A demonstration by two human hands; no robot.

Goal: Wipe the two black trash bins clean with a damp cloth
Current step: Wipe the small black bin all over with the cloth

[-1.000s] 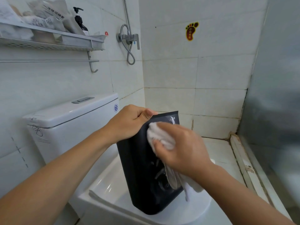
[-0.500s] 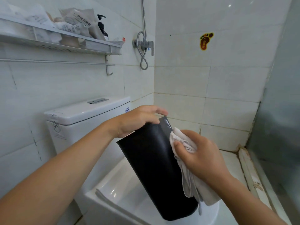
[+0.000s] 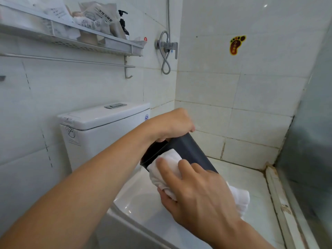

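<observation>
Change: tipped further over now, the black plastic trash bin (image 3: pixel 190 151) has gone from near-upright to leaning steeply, and the cloth hand has swung from its right flank up to the face turned toward the camera.
Bin position: held in the air above the white ceramic toilet bowl (image 3: pixel 136 209), one end up under the left hand, the other running down behind the right hand.
Left hand (image 3: pixel 172 125): curled over the bin's upper end, fingers wrapped round the edge, steadying it.
Right hand (image 3: pixel 199 193): fingers (image 3: pixel 166 169) spread and bent over the bunched white damp cloth (image 3: pixel 167 166), thumb underneath, pressing it onto the bin's side; a loose tail of cloth hangs out beyond the wrist.
Step, as I read it: mid-wipe on the outer wall, first of two bins by the look of it.
Risk: a wet, smooth wall and a one-handed hold at the top; a firm stroke could twist the bin loose and drop it into the bowl. That dangling cloth tail could dip into the bowl too.
Hidden: the bin's lower end sits behind the right hand, the left fingertips are out of view, and no second bin shows.
Backdrop: white toilet cistern (image 3: pixel 100 126) at left, beside the bin.
</observation>
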